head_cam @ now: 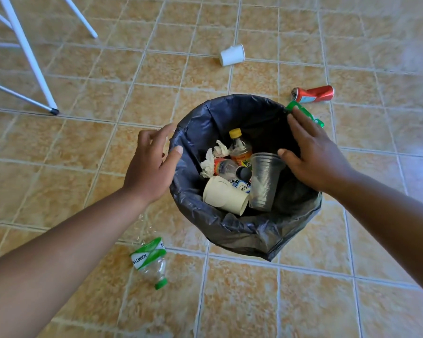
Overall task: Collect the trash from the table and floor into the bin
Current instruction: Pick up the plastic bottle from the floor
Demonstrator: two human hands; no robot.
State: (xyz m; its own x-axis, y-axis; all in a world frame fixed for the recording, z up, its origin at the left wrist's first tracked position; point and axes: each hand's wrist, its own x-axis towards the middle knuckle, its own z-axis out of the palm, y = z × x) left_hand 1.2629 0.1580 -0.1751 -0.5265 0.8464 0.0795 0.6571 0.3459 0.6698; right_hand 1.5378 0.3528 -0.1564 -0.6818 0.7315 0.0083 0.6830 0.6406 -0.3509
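Left grip and right grip, open-fingered and empty, flank the bin; cups, bottles already inside; paper cup, red can, crushed bottle, green bottle await on the floor.

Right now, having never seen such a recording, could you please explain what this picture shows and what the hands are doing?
There is no machine: a person wears a camera on the head, looking down at their own hands. The left hand and right hand sit at opposite sides of a bin with a black liner, holding no trash. Inside lie a paper cup, stacked clear cups, bottles and crumpled tissue. On the tiled floor lie a white cup, a red can, a green item behind the right hand, and a crushed bottle.
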